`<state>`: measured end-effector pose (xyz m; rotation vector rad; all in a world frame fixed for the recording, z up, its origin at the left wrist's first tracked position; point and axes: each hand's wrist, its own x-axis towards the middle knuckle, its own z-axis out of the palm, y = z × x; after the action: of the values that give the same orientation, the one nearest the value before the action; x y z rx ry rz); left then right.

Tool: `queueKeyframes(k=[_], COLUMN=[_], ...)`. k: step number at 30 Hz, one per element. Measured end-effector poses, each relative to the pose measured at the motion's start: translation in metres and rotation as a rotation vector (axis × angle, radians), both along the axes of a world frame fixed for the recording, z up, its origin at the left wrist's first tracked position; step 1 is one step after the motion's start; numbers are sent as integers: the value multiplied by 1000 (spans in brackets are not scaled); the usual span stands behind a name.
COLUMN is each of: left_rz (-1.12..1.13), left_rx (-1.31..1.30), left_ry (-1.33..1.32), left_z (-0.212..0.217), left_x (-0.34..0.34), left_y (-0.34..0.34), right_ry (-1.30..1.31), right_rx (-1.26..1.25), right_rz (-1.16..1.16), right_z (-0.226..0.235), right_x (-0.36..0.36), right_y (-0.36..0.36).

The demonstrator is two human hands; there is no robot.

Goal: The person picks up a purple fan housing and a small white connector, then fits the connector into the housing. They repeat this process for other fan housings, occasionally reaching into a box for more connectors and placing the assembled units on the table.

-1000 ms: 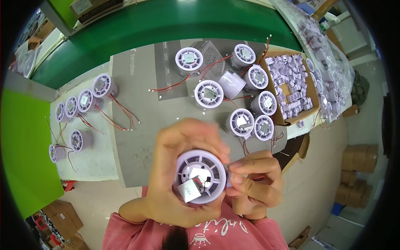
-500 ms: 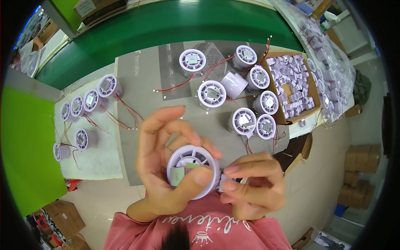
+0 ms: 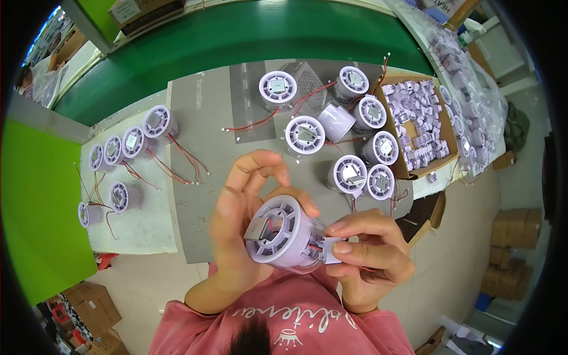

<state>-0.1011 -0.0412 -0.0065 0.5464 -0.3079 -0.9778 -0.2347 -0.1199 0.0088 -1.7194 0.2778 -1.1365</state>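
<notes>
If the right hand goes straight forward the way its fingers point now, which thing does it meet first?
Most likely the side of the round lilac housing in the left hand. The small lilac piece pinched by the right hand would lead; whether it touches the housing is unclear.

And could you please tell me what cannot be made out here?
Head view: the far end of the lilac housing in the left hand, turned away.
Head view: part of the small lilac piece, covered by the right hand.
Head view: most of the bottom of the cardboard box, under heaped parts.
</notes>
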Motion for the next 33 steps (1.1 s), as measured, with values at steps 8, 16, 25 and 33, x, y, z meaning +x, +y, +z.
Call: queueKeyframes(k=[8, 16, 25, 33], left_rz=[-22, -4, 9, 62], left_rx=[-122, -140, -131, -234], left_ry=[183, 186, 144, -26], left_z=[9, 10, 12, 10], left_x=[1, -2, -4, -6], left_y=[-2, -2, -1, -2], right_ry=[29, -14, -63, -152], right_rx=[-53, -145, -149, -260], right_rz=[-38, -56, -110, -156], right_z=[10, 2, 0, -12], right_x=[2, -1, 1, -3], right_y=[2, 4, 8, 11])
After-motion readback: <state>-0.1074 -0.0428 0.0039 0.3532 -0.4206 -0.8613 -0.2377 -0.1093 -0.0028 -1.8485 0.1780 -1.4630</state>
